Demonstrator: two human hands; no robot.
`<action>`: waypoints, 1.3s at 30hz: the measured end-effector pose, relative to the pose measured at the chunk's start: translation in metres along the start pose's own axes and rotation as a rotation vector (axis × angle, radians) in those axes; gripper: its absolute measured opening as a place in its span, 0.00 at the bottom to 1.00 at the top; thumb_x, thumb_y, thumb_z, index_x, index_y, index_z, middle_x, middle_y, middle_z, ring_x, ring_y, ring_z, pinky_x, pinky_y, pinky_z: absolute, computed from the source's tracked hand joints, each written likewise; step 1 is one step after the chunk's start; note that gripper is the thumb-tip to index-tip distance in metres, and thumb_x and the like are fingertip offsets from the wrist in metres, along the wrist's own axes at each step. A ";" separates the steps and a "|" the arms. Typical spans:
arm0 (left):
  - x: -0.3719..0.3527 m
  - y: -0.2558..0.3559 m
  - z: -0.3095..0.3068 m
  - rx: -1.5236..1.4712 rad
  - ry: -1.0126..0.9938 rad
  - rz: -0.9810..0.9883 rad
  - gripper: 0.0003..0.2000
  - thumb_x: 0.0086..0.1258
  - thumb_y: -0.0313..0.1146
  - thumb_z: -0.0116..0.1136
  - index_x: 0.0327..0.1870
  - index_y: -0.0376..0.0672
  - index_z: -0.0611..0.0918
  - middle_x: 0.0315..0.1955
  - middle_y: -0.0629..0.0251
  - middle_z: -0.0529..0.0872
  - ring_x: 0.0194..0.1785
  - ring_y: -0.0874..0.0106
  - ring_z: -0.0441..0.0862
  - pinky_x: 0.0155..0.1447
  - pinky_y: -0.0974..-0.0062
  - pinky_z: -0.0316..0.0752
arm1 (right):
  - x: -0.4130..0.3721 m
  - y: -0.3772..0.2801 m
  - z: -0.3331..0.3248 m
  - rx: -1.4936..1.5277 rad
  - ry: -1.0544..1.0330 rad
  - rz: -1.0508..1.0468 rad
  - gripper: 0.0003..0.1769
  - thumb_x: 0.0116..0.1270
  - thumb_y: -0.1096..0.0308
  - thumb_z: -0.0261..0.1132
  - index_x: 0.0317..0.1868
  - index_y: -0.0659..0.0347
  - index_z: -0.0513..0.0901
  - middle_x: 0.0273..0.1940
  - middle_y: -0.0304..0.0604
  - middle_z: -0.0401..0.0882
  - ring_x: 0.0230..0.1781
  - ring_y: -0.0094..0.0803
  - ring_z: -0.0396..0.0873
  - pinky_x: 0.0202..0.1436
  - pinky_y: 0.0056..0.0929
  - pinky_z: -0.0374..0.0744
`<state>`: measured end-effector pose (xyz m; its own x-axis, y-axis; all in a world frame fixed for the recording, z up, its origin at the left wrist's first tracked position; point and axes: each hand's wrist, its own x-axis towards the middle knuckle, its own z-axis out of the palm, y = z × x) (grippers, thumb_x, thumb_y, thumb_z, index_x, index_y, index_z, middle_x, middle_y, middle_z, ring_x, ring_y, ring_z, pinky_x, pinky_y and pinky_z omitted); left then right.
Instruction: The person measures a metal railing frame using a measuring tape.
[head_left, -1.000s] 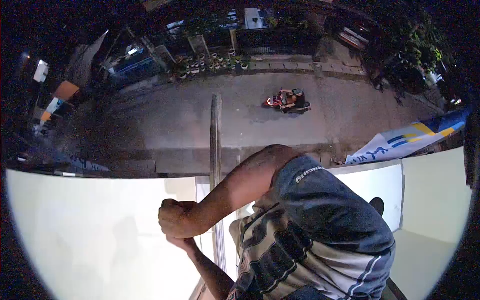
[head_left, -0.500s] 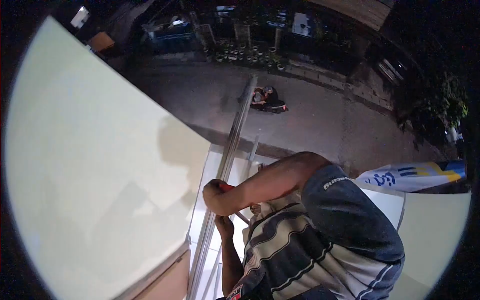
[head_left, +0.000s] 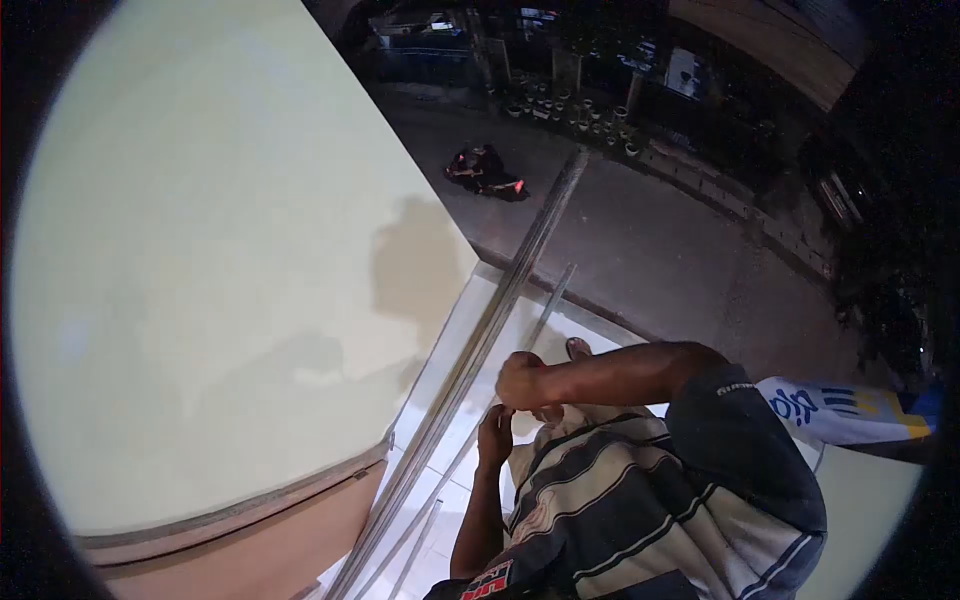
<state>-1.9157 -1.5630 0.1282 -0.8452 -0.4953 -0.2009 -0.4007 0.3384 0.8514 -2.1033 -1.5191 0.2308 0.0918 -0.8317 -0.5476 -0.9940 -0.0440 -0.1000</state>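
Closing around a thin metal rod (head_left: 548, 305), the left hand (head_left: 493, 437) holds it beside the long rail (head_left: 503, 300) at the left edge of the tiled floor (head_left: 432, 480); the right hand (head_left: 524, 381) is clenched, its grip's contents hidden.

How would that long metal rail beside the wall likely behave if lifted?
The long metal rail looks very slender, so it would probably flex and sway. Its smooth, shiny surface may be slippery. Slanting beside the wall, it might slide if pushed.
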 end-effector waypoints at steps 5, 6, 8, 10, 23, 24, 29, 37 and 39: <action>-0.015 0.023 -0.002 -0.038 -0.029 -0.102 0.11 0.77 0.36 0.56 0.44 0.35 0.82 0.36 0.51 0.88 0.42 0.63 0.86 0.49 0.67 0.78 | -0.027 0.029 0.039 0.326 -0.045 -0.093 0.12 0.53 0.60 0.68 0.34 0.57 0.90 0.31 0.46 0.88 0.32 0.44 0.86 0.31 0.55 0.81; -0.017 0.026 -0.002 -0.016 -0.035 -0.061 0.11 0.76 0.35 0.57 0.45 0.36 0.83 0.35 0.52 0.88 0.41 0.63 0.87 0.47 0.67 0.78 | -0.030 0.031 0.052 0.434 -0.053 -0.061 0.12 0.53 0.61 0.67 0.33 0.59 0.90 0.30 0.48 0.87 0.31 0.45 0.86 0.32 0.54 0.81; -0.016 0.043 0.000 0.047 -0.061 -0.024 0.10 0.76 0.35 0.57 0.44 0.36 0.83 0.35 0.52 0.88 0.41 0.63 0.87 0.46 0.66 0.79 | -0.020 0.036 0.102 0.533 -0.138 -0.073 0.16 0.54 0.58 0.68 0.37 0.59 0.90 0.35 0.51 0.88 0.35 0.48 0.86 0.38 0.52 0.81; -0.011 0.053 0.010 0.075 -0.103 -0.002 0.11 0.74 0.38 0.59 0.42 0.40 0.86 0.36 0.55 0.89 0.41 0.56 0.87 0.47 0.60 0.78 | -0.016 0.044 0.150 0.628 -0.227 -0.087 0.20 0.55 0.54 0.68 0.41 0.60 0.89 0.39 0.53 0.88 0.39 0.50 0.86 0.45 0.49 0.82; 0.059 0.168 0.119 0.621 -0.190 0.326 0.11 0.66 0.39 0.65 0.48 0.51 0.84 0.51 0.66 0.85 0.61 0.61 0.79 0.73 0.47 0.60 | -0.150 0.094 0.234 1.378 0.111 0.049 0.30 0.71 0.41 0.58 0.45 0.63 0.88 0.37 0.54 0.88 0.36 0.40 0.85 0.45 0.40 0.79; 0.064 0.171 0.129 0.606 -0.114 0.349 0.13 0.64 0.38 0.67 0.48 0.49 0.84 0.54 0.63 0.82 0.63 0.58 0.76 0.72 0.50 0.64 | -0.147 0.103 0.245 1.381 0.009 0.127 0.31 0.72 0.40 0.58 0.46 0.64 0.87 0.36 0.54 0.88 0.37 0.39 0.85 0.45 0.39 0.80; 0.084 0.207 0.144 0.449 0.087 0.309 0.15 0.63 0.35 0.69 0.50 0.44 0.84 0.54 0.57 0.82 0.61 0.54 0.78 0.61 0.57 0.75 | -0.156 0.141 0.288 1.448 0.026 0.237 0.30 0.72 0.42 0.58 0.42 0.65 0.88 0.36 0.52 0.88 0.38 0.38 0.86 0.47 0.40 0.81; 0.071 0.192 0.149 0.407 0.170 0.062 0.15 0.67 0.39 0.65 0.53 0.45 0.84 0.56 0.56 0.81 0.59 0.54 0.80 0.59 0.60 0.77 | -0.179 0.193 0.274 1.285 0.190 0.331 0.24 0.71 0.47 0.59 0.41 0.63 0.86 0.37 0.52 0.88 0.40 0.45 0.86 0.46 0.42 0.81; 0.067 0.187 0.150 0.392 0.174 0.032 0.16 0.68 0.40 0.65 0.53 0.45 0.83 0.56 0.55 0.81 0.59 0.53 0.80 0.60 0.60 0.77 | -0.179 0.203 0.269 1.278 0.140 0.290 0.23 0.72 0.49 0.59 0.39 0.64 0.86 0.36 0.53 0.87 0.40 0.46 0.86 0.46 0.42 0.81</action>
<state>-2.1004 -1.4123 0.2012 -0.8007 -0.5956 -0.0642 -0.5076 0.6176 0.6007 -2.3053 -1.2305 0.0845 -0.1977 -0.7754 -0.5997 -0.2126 0.6312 -0.7459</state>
